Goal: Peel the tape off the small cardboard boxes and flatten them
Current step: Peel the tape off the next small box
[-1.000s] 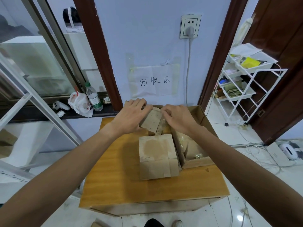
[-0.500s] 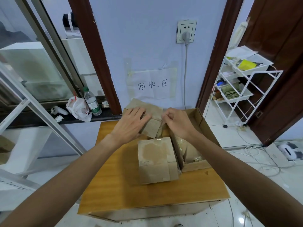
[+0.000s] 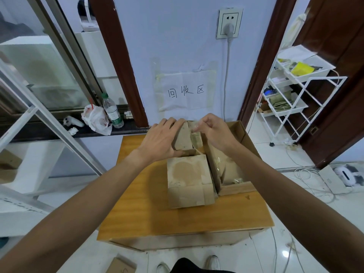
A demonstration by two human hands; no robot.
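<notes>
Where the small cardboard box is held up over the far end of the wooden table, it stands tilted. One plain brown face is turned toward the camera, and a scuffed, paler side panel shows to its right. A strip of clear tape lifts away from the upper right edge of this box. The strip is glossy and partly see-through, and its far end cannot be made out.

The left hand grips the box from the left: four fingers curl over the top edge, and the thumb lies along the lower edge. The right hand is narrowly closed, its fingertips bunched together and pinching the tape just above the box's upper right corner.

A second small box rests closed on the table, just in front of the held box, with a darker blotch on its top face. It sits against the left wall of a larger open carton, which occupies the right rear part of the table. A paper sign with handwritten characters is fixed to the wall behind.
</notes>
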